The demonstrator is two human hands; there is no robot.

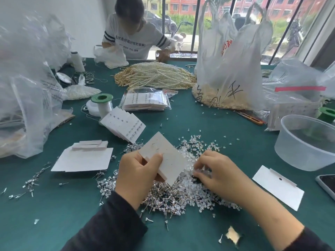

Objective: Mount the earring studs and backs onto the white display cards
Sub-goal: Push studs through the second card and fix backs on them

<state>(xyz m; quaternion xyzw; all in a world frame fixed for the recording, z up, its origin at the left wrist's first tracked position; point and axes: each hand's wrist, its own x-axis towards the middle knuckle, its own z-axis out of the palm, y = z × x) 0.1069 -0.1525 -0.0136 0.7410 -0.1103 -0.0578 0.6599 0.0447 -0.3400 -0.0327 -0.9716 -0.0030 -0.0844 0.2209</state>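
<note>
Cards already studded lie centre left; left hand grips an unfilled-looking card; right hand fingers backs, grasp unclear.

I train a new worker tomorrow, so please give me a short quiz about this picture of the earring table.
1. True or false: the left hand holds a card.
2. The right hand reaches into: A) bowl B) backs C) bag.
3. Fill in: the left spool has a ___ top.
Key: 1 true; 2 B; 3 green.
</note>
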